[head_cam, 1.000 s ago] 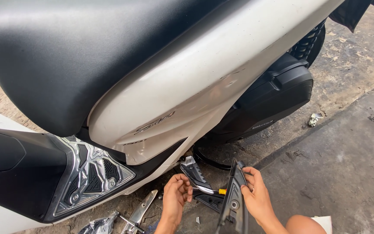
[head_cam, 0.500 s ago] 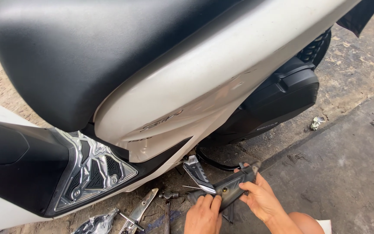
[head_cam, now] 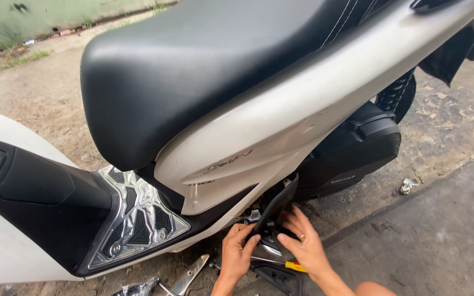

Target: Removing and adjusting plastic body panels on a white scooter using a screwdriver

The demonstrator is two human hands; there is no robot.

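Under the white scooter side panel [head_cam: 303, 131], your left hand [head_cam: 236, 253] and right hand [head_cam: 303, 245] pinch the black plastic cover [head_cam: 277, 205] between them, tilted upright; a yellow-handled screwdriver [head_cam: 286, 265] lies just below your grip

Head view, steeply down, close.

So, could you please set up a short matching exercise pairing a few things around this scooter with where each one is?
Things:
1. black panel piece
2. screwdriver
3. crumpled scrap
4. scooter seat

Places:
a. lying on the ground under the hands
b. on top of the white body panel
c. held by the left hand and right hand at the scooter's underside
d. on the ground behind the black engine cover

Pairs: 1-c, 2-a, 3-d, 4-b
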